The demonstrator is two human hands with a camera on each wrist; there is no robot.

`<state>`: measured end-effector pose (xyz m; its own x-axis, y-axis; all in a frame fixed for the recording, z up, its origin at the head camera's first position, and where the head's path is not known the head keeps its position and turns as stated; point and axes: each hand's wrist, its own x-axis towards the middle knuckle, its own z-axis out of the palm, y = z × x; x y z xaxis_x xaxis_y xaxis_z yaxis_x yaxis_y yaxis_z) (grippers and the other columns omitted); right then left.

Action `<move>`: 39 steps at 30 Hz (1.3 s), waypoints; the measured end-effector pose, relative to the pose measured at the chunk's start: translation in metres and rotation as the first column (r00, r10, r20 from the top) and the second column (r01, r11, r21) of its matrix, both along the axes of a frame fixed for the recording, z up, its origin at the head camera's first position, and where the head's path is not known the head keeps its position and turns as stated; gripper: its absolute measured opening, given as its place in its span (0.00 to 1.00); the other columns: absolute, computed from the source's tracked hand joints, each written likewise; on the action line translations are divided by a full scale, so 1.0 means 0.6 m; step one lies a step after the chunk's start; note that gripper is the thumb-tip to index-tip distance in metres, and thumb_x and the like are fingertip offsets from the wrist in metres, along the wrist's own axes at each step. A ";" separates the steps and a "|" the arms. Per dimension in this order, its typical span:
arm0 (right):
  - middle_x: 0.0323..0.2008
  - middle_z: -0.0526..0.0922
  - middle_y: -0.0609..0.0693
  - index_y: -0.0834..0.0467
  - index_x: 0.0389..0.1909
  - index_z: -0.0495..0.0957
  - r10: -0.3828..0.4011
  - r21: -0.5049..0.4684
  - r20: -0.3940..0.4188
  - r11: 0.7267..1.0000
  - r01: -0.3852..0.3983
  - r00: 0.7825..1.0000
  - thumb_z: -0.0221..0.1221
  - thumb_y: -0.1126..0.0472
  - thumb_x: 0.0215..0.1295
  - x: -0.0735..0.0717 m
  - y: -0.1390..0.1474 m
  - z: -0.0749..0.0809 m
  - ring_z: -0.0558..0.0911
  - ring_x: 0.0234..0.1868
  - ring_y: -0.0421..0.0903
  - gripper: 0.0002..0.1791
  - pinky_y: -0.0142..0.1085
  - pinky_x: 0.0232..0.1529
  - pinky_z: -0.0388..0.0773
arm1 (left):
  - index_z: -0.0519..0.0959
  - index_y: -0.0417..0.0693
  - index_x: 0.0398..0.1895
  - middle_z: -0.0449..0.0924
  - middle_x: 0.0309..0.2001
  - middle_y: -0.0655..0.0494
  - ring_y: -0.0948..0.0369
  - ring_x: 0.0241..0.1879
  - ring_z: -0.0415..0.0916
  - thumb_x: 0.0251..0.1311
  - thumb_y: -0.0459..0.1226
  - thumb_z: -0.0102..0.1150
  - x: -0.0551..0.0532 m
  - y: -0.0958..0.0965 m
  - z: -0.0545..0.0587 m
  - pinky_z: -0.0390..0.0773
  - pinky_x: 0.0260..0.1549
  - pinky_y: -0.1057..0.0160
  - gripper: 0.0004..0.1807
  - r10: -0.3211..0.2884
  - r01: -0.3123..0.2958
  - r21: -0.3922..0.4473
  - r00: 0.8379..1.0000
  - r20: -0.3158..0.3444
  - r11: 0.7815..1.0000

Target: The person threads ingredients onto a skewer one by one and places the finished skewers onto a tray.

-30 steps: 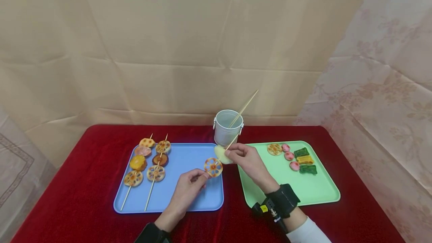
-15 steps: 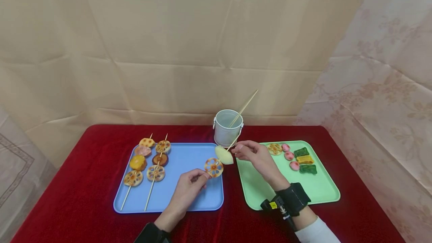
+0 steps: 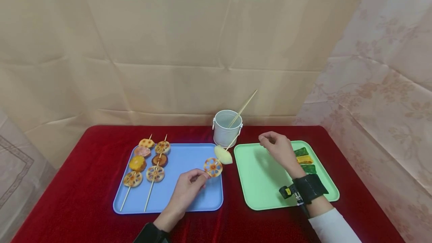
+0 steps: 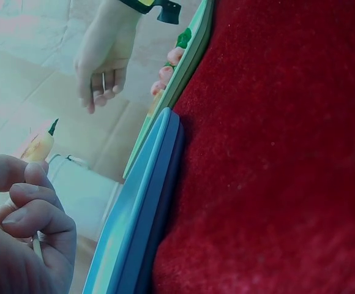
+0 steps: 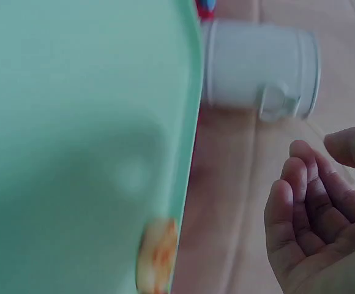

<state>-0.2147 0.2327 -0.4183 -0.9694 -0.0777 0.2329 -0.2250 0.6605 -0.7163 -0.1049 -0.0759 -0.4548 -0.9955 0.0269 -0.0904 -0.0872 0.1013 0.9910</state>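
Note:
Over the right side of the blue tray (image 3: 175, 194), my left hand (image 3: 189, 188) grips a bamboo skewer (image 3: 231, 143). Threaded on it are a lotus root slice (image 3: 213, 167), near the fingertips, and a pale green wedge (image 3: 223, 155) above. My right hand (image 3: 278, 149) hovers over the far part of the green tray (image 3: 251, 183), fingers loosely bent and holding nothing. Beneath it, hidden in the head view, a lotus root slice (image 5: 157, 256) lies by the tray rim in the right wrist view. Pink balls (image 4: 166, 75) show in the left wrist view.
Two loaded skewers (image 3: 155, 173) lie on the blue tray's left side. A white bucket (image 3: 225, 134) holding thin sticks (image 3: 246, 104) stands behind, between the trays. Green pieces (image 3: 308, 168) and a yellow piece (image 3: 305, 159) sit at the green tray's right. Red cloth (image 3: 84, 183) covers the table.
My right hand has let go of the pale green wedge and moved right, over the green tray. The left hand and its skewer have stayed in place.

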 end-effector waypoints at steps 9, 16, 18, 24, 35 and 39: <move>0.38 0.88 0.56 0.63 0.45 0.85 0.004 0.301 -0.091 0.953 0.024 0.996 0.63 0.63 0.71 -0.027 0.045 -0.014 0.84 0.37 0.51 0.08 0.44 0.37 0.80 | 0.85 0.37 0.39 0.78 0.24 0.53 0.63 0.24 0.70 0.67 0.38 0.62 -0.002 -0.001 0.002 0.68 0.23 0.69 0.10 0.004 -0.004 -0.010 1.000 0.000 1.000; 0.40 0.88 0.57 0.65 0.45 0.85 0.042 0.436 -0.065 0.900 -0.009 0.997 0.66 0.64 0.67 -0.032 0.067 -0.014 0.84 0.40 0.54 0.09 0.50 0.40 0.80 | 0.85 0.37 0.39 0.79 0.24 0.51 0.63 0.25 0.70 0.66 0.36 0.62 -0.003 -0.003 0.002 0.69 0.23 0.69 0.10 0.007 -0.007 -0.004 1.000 -0.015 1.000; 0.39 0.87 0.56 0.64 0.44 0.85 0.054 0.466 -0.052 0.884 -0.023 0.997 0.67 0.64 0.66 -0.031 0.071 -0.013 0.83 0.39 0.53 0.09 0.48 0.38 0.79 | 0.85 0.37 0.39 0.79 0.25 0.50 0.63 0.25 0.70 0.66 0.36 0.61 -0.003 -0.005 0.001 0.69 0.24 0.69 0.09 0.006 -0.006 -0.005 1.000 -0.012 1.000; 0.34 0.86 0.54 0.63 0.43 0.85 0.083 0.534 -0.044 0.844 -0.047 0.996 0.69 0.62 0.64 -0.030 0.078 -0.013 0.82 0.37 0.52 0.10 0.47 0.35 0.77 | 0.86 0.37 0.40 0.79 0.25 0.51 0.62 0.26 0.70 0.68 0.37 0.61 -0.003 -0.010 0.001 0.69 0.24 0.69 0.10 0.008 -0.008 -0.011 1.000 0.009 1.000; 0.27 0.83 0.48 0.59 0.38 0.86 0.119 0.620 -0.075 0.783 -0.047 0.990 0.73 0.53 0.62 -0.032 0.081 -0.019 0.79 0.31 0.51 0.13 0.47 0.30 0.75 | 0.86 0.38 0.40 0.79 0.26 0.52 0.61 0.27 0.72 0.68 0.37 0.61 -0.001 -0.012 -0.001 0.70 0.24 0.69 0.10 0.019 -0.019 -0.020 1.000 0.015 1.000; 0.26 0.83 0.49 0.59 0.39 0.86 0.123 0.636 -0.083 0.771 -0.042 0.989 0.73 0.52 0.61 -0.031 0.080 -0.019 0.79 0.30 0.52 0.15 0.48 0.30 0.75 | 0.86 0.38 0.40 0.79 0.25 0.54 0.62 0.26 0.71 0.68 0.38 0.62 -0.002 -0.013 -0.001 0.69 0.24 0.69 0.10 0.023 -0.022 -0.030 1.000 0.011 0.999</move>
